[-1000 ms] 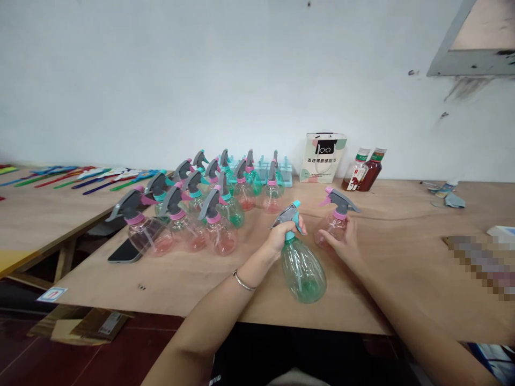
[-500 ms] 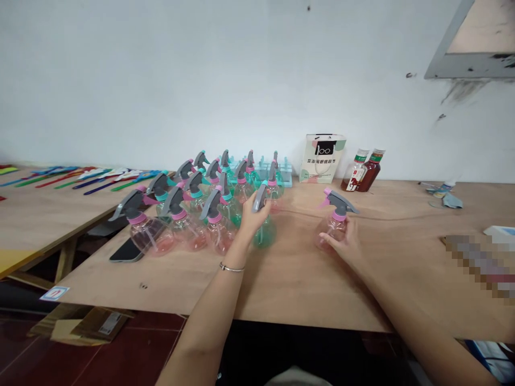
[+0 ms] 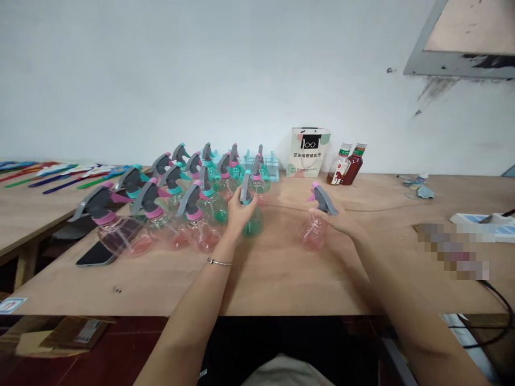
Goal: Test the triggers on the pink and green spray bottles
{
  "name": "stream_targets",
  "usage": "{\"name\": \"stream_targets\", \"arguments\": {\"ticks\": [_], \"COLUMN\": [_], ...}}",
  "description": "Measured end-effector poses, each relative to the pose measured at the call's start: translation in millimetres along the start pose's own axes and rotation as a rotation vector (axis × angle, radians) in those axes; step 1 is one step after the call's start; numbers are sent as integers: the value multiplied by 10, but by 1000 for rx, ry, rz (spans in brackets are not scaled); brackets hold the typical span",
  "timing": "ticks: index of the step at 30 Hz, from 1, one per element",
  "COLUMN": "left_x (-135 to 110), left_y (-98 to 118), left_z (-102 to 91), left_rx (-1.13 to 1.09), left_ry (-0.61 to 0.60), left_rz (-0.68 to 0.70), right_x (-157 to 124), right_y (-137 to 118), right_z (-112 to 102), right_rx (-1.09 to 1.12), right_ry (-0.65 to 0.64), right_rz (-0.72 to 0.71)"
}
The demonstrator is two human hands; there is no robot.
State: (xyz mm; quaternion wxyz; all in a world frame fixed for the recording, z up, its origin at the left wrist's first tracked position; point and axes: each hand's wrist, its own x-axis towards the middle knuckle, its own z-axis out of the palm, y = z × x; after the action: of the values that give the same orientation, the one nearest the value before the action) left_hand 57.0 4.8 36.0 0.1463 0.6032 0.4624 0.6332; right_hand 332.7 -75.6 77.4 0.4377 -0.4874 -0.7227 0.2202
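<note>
My left hand [image 3: 240, 213] is closed around the neck of a green spray bottle [image 3: 253, 224] with a grey trigger head, which stands at the right end of a group of bottles. To its right, my right hand [image 3: 333, 219] grips the neck of a clear pink spray bottle [image 3: 312, 236] below its grey and pink head. That bottle looks upright on the wooden table, apart from the others. Several more pink and green spray bottles [image 3: 203, 228] stand close together left of my left hand, partly hiding one another.
A phone [image 3: 95, 255] lies by the left front bottles. Behind stand a light-blue rack [image 3: 273, 167], a paper bag [image 3: 308, 155] and two bottles of reddish-brown liquid [image 3: 346, 165]. At right are a white tray [image 3: 462, 219] and a blurred-out object [image 3: 450, 251]. Coloured strips [image 3: 64, 179] cover the left table.
My view has turned slightly right, so things sit further left. My right hand has shifted from the pink spray bottle's body up to its neck. My left hand keeps its hold on the green one.
</note>
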Motion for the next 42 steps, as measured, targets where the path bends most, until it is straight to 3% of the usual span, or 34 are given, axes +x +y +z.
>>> {"name": "stream_targets", "arguments": {"ticks": [7,14,22,29,31,35,42], "left_x": [9,4,-9,-25,-25,-24,-39], "left_y": [-19,-17,-35,-1,6,18,21], "left_z": [-4,-14,-28,-30,-33,-36,-28], "left_rx": [28,24,21,21,19,20,12], "left_ry": [17,10,27,-11,-12,-11,-8], "left_rz": [-31,-26,-31,-39,-42,-31,-29], "right_x": [150,247,524,414,417,448,491], "right_y": [-63,-122,-237,-258,-240,-273,-379], "right_z": [133,202,119,165,156,128,212], "right_rx": [148,365,696,741,742,741,708], "right_ry": [-56,99,-22,101,58,-25,68], "right_rz": [-39,126,-17,91,109,28,-117]}}
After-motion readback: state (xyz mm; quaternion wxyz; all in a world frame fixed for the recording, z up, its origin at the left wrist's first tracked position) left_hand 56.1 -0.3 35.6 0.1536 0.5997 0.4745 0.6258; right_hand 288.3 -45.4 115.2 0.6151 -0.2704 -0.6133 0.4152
